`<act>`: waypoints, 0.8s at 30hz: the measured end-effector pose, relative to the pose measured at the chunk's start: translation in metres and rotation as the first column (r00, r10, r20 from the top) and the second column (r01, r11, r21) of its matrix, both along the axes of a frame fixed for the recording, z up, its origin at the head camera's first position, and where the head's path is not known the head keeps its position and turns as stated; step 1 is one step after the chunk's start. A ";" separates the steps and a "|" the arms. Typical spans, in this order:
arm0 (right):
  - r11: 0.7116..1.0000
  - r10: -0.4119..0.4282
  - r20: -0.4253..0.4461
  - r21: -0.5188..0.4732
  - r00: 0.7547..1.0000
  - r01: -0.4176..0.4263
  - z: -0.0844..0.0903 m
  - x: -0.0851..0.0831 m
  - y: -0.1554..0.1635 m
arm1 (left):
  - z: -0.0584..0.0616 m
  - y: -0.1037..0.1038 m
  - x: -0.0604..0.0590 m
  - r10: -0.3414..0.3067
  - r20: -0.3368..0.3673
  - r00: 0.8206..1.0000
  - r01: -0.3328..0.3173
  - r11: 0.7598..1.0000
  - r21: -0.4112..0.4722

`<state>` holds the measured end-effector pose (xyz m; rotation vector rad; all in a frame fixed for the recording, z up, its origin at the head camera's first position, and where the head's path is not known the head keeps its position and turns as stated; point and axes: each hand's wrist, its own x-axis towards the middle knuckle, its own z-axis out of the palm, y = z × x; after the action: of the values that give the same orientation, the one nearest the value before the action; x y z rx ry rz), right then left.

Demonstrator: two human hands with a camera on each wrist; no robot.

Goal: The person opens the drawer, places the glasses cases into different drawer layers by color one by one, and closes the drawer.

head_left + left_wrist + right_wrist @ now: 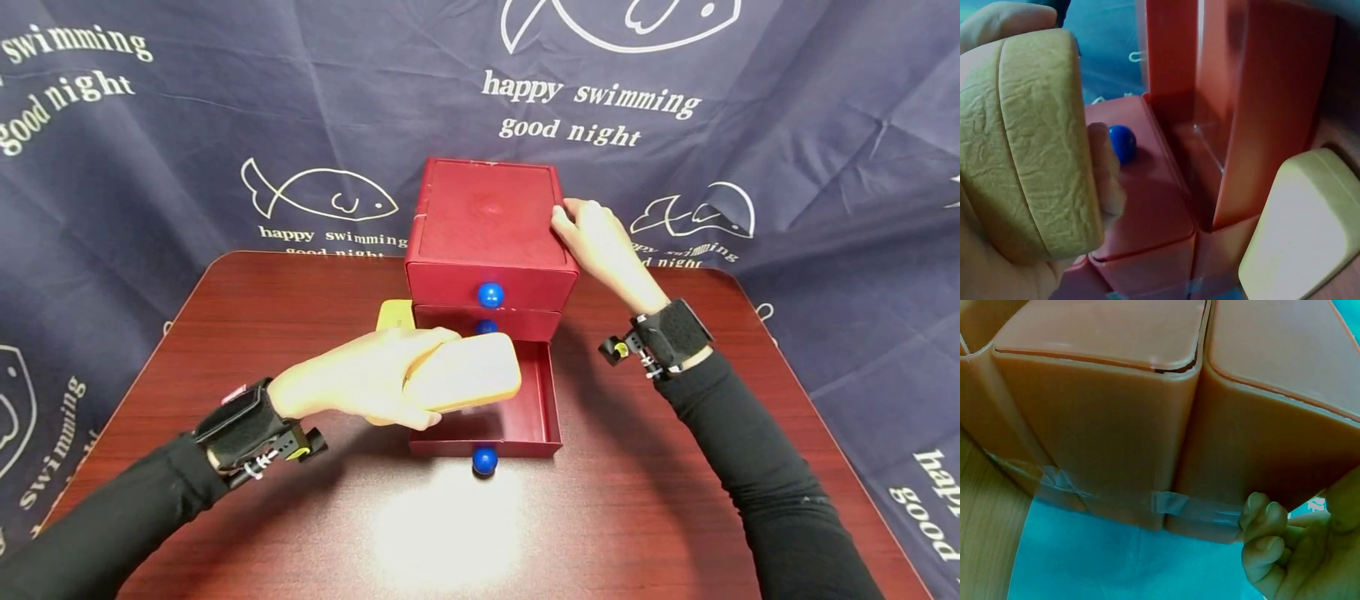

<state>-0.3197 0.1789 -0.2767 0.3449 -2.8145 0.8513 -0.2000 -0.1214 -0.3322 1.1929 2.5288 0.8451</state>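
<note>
My left hand (375,371) grips a yellow, rounded, leather-textured case (468,372) with a seam around its side, thumb and fingers on opposite sides of it. It is held above the pulled-out bottom drawer (553,400) of a red three-drawer cabinet (487,212). A second yellow case (1304,231) lies on the table just left of that drawer, partly hidden by my left hand in the head view. My right hand (600,246) holds the cabinet's upper right side toward the back, its fingers curled against the edge (1266,531).
Blue round knobs (491,295) stick out from the drawer fronts; the upper two drawers are closed. Clear tape (1169,503) runs along the cabinet's rear. Behind the reddish wooden table (300,292) hangs a dark blue fish-print cloth (420,92).
</note>
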 end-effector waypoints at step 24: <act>1.000 0.007 -0.009 0.006 1.000 -0.007 -0.003 -0.002 0.001 | -0.013 0.041 -0.017 0.017 -0.027 0.999 -0.025 0.940 -0.341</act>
<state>-0.3221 0.1802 -0.2793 0.3588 -2.8096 0.8415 -0.2168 -0.0803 -0.3453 1.0679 2.5716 0.3712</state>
